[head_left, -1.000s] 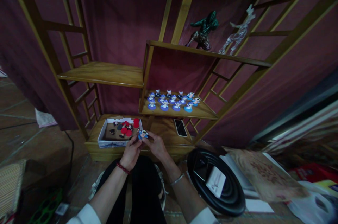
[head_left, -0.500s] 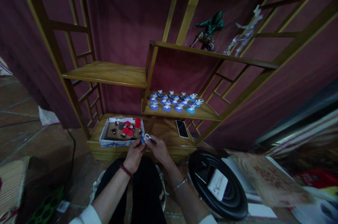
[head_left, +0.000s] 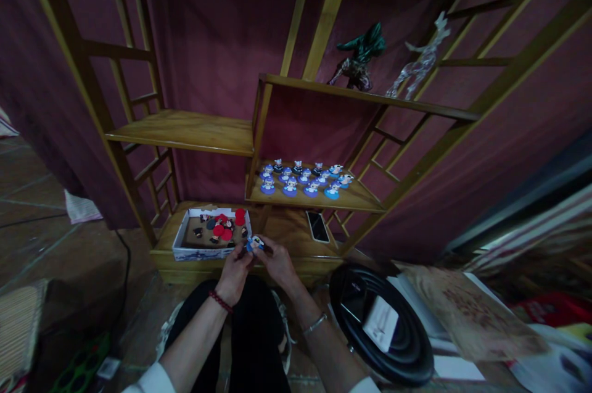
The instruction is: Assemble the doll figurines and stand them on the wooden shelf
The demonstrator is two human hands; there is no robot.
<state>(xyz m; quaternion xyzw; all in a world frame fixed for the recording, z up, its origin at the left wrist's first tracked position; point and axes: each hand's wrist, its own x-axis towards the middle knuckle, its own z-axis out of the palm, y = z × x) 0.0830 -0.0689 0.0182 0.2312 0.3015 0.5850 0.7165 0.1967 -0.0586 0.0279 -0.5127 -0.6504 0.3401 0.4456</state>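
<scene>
A small blue and white figurine (head_left: 254, 244) is pinched between my two hands, just in front of the box's right front corner. My left hand (head_left: 235, 269) closes on its left side, and my right hand (head_left: 276, 260) grips its right side. Beside them, a shallow cardboard box (head_left: 194, 252) holds red discs (head_left: 226, 233) and several small dark figure pieces (head_left: 198, 232). On the shelf above, several figurines with purple bases (head_left: 290, 188) stand in rows, with dark ones behind and blue-based ones (head_left: 332, 190) at the right.
A phone (head_left: 317, 226) lies on the lower board. Higher up stand a green-topped statue (head_left: 361, 57) and a clear deer figure (head_left: 420, 63). Right of my legs is a round black object (head_left: 411, 343) with a box and white paper on top. A bare shelf (head_left: 185, 129) is at left.
Both hands keep the figurine in nearly the same spot. The whole view has shifted slightly, so the shelves appear a little farther left.
</scene>
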